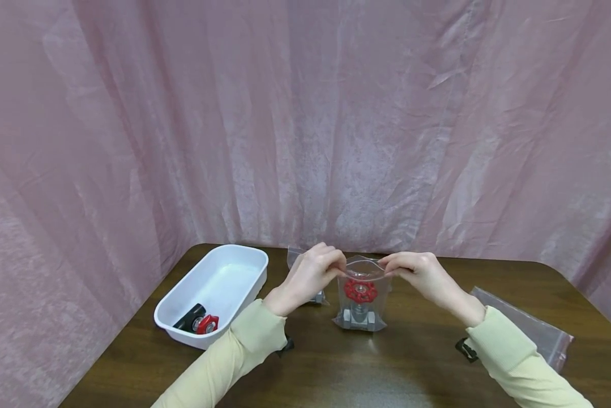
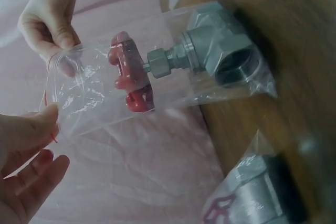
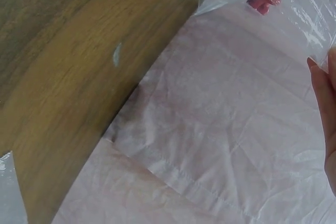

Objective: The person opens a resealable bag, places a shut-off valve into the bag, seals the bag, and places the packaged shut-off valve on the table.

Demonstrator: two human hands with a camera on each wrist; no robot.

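Observation:
In the head view, a clear zip bag stands at the middle of the table with its mouth parted. Inside is a metal valve, its red handwheel uppermost. My left hand pinches the left end of the bag's mouth between thumb and fingers. At the opposite end, my right hand pinches the rim. The left wrist view shows the valve body at the bag's bottom and the red seal line near both hands. Only some right fingers appear in the right wrist view.
A white tray at left holds another valve with a red handwheel and a black part. Partly hidden behind my left hand is a second bagged valve. Flat clear bags lie at right. A pink curtain hangs behind the table.

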